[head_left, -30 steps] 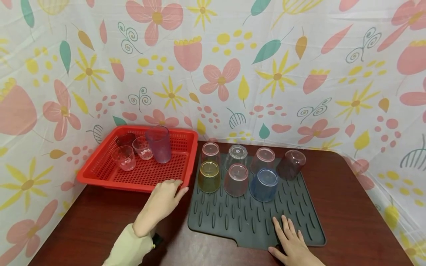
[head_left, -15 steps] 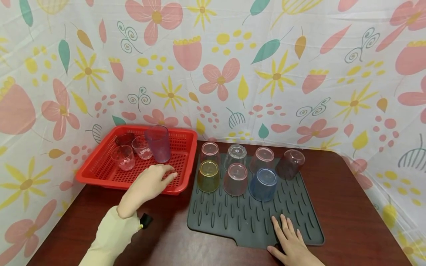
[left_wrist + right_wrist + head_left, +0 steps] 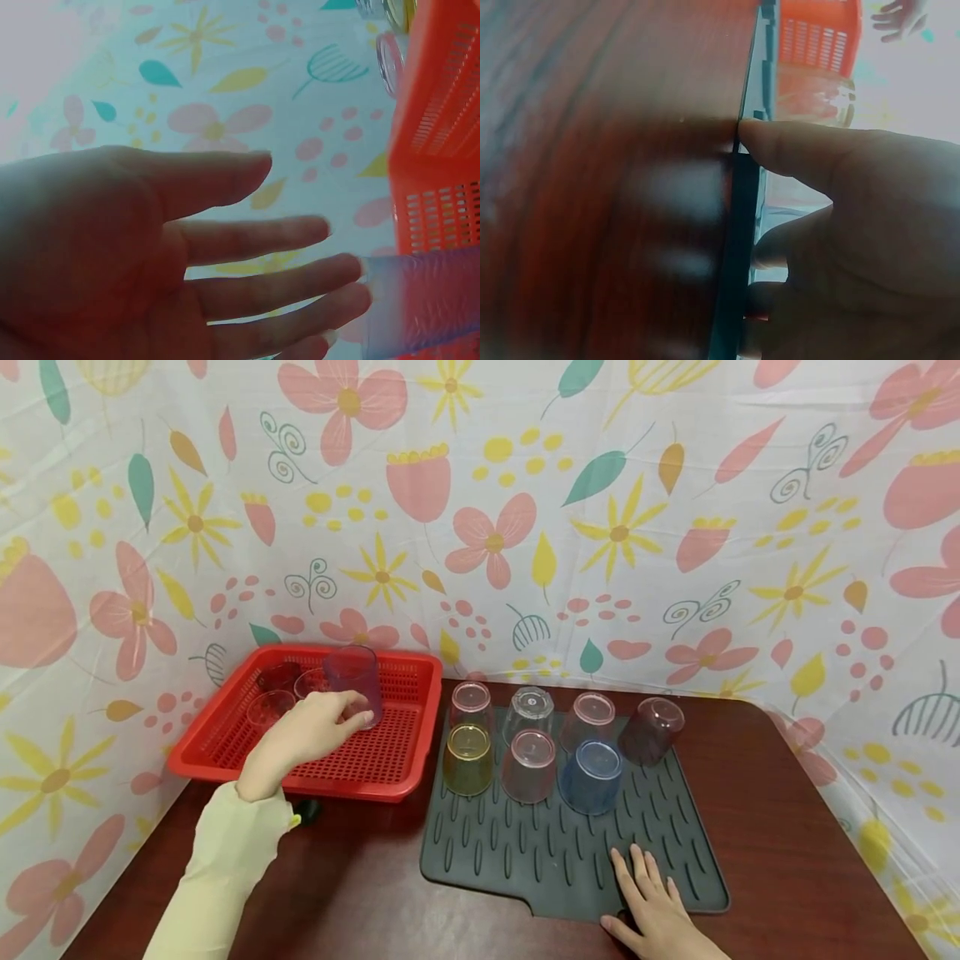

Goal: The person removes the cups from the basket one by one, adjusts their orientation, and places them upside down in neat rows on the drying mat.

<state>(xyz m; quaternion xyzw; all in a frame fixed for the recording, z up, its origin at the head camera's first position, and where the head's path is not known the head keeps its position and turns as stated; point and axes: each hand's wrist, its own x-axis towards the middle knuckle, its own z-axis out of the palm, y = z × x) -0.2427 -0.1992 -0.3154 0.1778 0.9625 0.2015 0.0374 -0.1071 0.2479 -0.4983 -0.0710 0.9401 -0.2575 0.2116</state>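
Head view: left hand [image 3: 307, 731], empty, hangs near the purple tumbler [image 3: 352, 670] standing in the red basket [image 3: 345, 787]; a careless brush could topple it, and the hand has moved in from the basket's front rim. Left wrist view: fingers [image 3: 285, 288] spread, contact with the tumbler uncertain in the haze. Right wrist view: right hand [image 3: 870, 225] rests spread on the mat [image 3: 510, 877]; a drag could upset its inverted glasses [image 3: 530, 768].

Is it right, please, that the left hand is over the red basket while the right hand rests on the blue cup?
No: the head view shows the right hand resting on the dark mat, not the blue cup; the left hand is over the red basket.
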